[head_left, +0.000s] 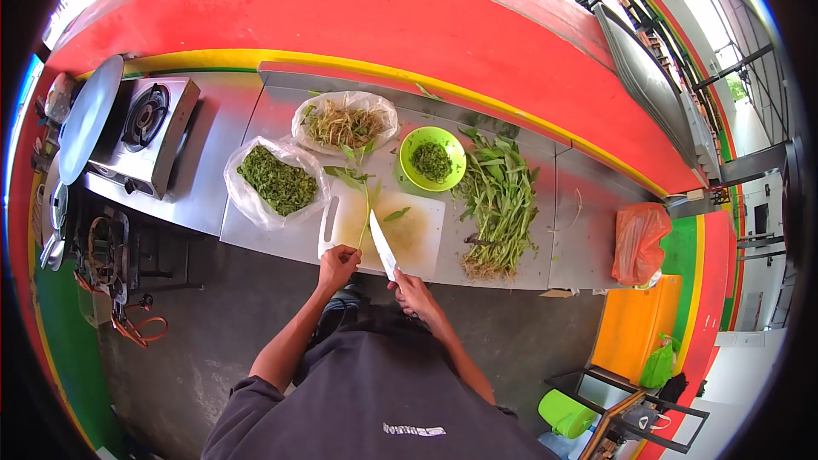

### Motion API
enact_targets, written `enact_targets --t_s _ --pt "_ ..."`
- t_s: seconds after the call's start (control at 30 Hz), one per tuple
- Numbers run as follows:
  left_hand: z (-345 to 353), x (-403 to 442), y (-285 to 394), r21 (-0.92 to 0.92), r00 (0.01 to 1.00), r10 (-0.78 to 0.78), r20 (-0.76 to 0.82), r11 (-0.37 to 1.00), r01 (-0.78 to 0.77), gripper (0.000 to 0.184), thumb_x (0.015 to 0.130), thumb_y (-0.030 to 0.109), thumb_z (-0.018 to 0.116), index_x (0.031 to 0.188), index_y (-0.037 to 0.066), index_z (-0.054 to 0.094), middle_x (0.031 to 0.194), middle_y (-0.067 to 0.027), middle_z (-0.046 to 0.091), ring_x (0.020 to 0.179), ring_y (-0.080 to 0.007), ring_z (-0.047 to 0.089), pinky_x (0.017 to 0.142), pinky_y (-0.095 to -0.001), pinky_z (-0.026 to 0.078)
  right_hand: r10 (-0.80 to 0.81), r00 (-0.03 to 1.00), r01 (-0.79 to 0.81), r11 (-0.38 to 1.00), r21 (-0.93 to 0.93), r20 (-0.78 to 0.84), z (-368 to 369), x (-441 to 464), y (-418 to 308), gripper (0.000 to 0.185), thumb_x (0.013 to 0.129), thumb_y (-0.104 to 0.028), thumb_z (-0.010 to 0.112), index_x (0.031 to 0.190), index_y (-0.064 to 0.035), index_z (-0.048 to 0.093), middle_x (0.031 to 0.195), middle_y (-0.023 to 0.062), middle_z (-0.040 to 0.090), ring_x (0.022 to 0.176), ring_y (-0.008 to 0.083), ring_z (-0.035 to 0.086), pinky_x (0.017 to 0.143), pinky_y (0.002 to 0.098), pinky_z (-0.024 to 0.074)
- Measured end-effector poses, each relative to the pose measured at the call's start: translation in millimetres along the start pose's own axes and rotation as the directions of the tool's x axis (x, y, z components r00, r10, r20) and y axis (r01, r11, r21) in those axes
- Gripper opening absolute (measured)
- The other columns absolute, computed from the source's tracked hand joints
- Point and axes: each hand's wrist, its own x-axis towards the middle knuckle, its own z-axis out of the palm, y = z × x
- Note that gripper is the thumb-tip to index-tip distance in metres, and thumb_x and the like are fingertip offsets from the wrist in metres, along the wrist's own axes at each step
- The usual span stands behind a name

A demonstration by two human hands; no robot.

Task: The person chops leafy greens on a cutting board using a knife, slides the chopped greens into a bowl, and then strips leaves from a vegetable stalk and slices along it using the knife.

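My left hand [341, 262] is closed around the lower end of a long green leafy stem [370, 209], whose leaves reach past the far edge of the white cutting board [433, 243]. In my right hand [415, 294] is a kitchen knife [382, 243], its blade pointing away from me over the board, beside the stem. One loose leaf [396, 214] lies on the board, right of the blade. Behind the board, a green bowl [457, 156] holds chopped greens [431, 162]. A pile of leafy stems with roots [498, 204] lies to the right.
Left of the board is a plastic bag of chopped greens [277, 181]; behind it, another bag holds root trimmings [345, 125]. A gas stove [153, 132] stands at the counter's left end. An orange plastic bag [639, 243] hangs at the right end. A red wall [409, 25] borders the back.
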Motion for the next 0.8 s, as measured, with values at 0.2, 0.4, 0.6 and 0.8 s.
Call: enact_targets --t_s 0.2,0.4,0.6,0.8 --pt "-1.3 0.3 -3.6 -0.013 1.0 -0.008 -0.004 1.0 0.008 0.025 0.091 0.018 0.072 0.095 -0.007 0.072 0.076 -0.0091 0.073 0.065 -0.0128 0.069 0.062 -0.0265 0.057 0.058 0.998 -0.06 0.996 0.06 0.032 -0.4 5.7 -2.7 0.051 0.105 -0.055 0.045 0.096 -0.0051 0.053 0.059 -0.0069 0.032 0.042 0.0028 0.028 0.037 0.0223 0.0234" --pt "-1.8 0.6 -4.8 -0.026 1.0 -0.026 0.012 0.999 0.027 0.025 0.092 0.018 0.071 0.096 -0.007 0.071 0.077 -0.0095 0.073 0.065 -0.0129 0.069 0.062 -0.0268 0.057 0.059 0.998 -0.06 0.998 0.032 0.038 -3.0 7.2 -3.2 0.051 0.105 -0.055 0.044 0.097 -0.0051 0.052 0.059 -0.0068 0.033 0.042 0.0029 0.028 0.037 0.0228 0.0243" --pt "-3.6 1.4 -8.3 -0.042 0.999 -0.016 0.043 0.999 0.018 0.026 0.093 0.018 0.07 0.1 -0.007 0.071 0.079 -0.0103 0.074 0.068 -0.014 0.07 0.064 -0.0274 0.057 -0.051 0.988 0.016 0.973 -0.23 -0.146 7.8 14.8 5.1 0.044 0.106 -0.046 0.045 0.093 -0.005 0.054 0.058 -0.0051 0.037 0.042 0.006 0.033 0.037 0.0242 0.0267" --pt "-8.4 2.0 -8.6 -0.137 0.994 0.005 0.106 0.99 0.01 0.026 0.098 0.017 0.064 0.108 -0.007 0.068 0.085 -0.0119 0.075 0.073 -0.0143 0.07 0.069 -0.0279 0.057 -0.117 0.981 0.066 0.949 -0.307 -0.152 3.6 16.4 7.2 0.042 0.106 -0.044 0.045 0.093 -0.0045 0.054 0.057 -0.0037 0.038 0.043 0.0068 0.035 0.037 0.0256 0.0269"
